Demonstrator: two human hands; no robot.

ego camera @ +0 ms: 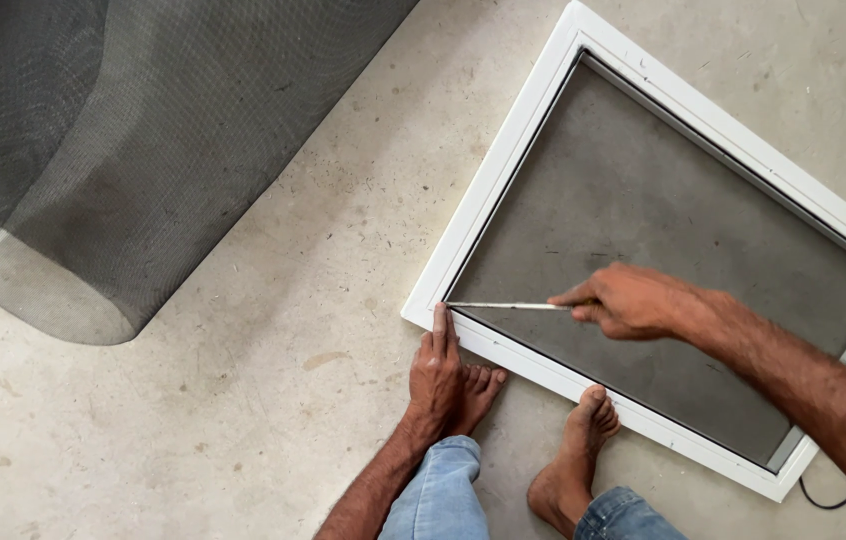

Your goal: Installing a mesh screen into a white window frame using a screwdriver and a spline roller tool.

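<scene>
Near: left hand (436, 375), fingers flat, pinning white frame (503, 180) corner on floor. Right hand (628, 300) clenched round thin tool (503, 306), tip at corner groove. Risk: slip tears fitted mesh (643, 200). Far left: mesh roll (123, 130).

The white frame (503, 190) runs off the picture's right edge, so its far right corner is unseen. The grey mesh roll (113, 140) is cut by the top and left edges. The right hand (628, 300) hides the thin tool's (508, 306) grip end; a black cable (833, 495) vanishes under the frame's lower right side.
</scene>
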